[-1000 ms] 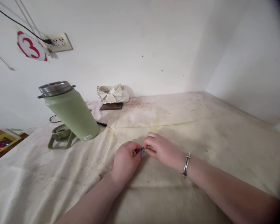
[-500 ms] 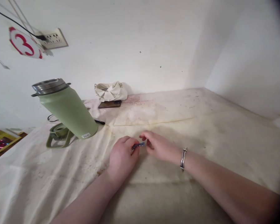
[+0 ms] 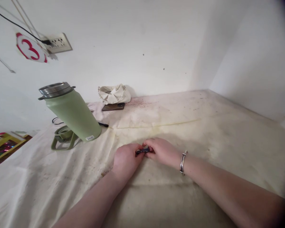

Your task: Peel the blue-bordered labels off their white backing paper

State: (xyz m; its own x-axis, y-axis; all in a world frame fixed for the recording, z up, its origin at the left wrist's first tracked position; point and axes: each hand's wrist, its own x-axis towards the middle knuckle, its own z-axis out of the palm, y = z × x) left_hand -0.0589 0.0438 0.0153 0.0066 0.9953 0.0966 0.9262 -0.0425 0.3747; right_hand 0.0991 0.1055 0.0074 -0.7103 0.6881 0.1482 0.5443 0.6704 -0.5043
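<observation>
Low over the middle of the cloth-covered table, a small, narrow dark blue item (image 3: 142, 151) lies between my hands. Its exact kind is too small to make out. My left hand (image 3: 127, 158) is closed, with thumb and fingers pinching the item's left end. Fingertips of my right hand (image 3: 160, 151), also closed, grip its right end. Fingers cover both ends, so only the middle shows. A silver bangle (image 3: 182, 162) circles the right wrist.
Left of my hands stands an open green bottle (image 3: 73, 114), its green lid (image 3: 64, 136) beside it. A black pen (image 3: 103, 124), a phone (image 3: 113, 107) and a white handbag (image 3: 115, 94) lie further back. A wall socket (image 3: 59, 43) sits at upper left.
My right hand has moved left and closed on the free end of the dark blue item, which only the left hand held before. The view has shifted slightly.
</observation>
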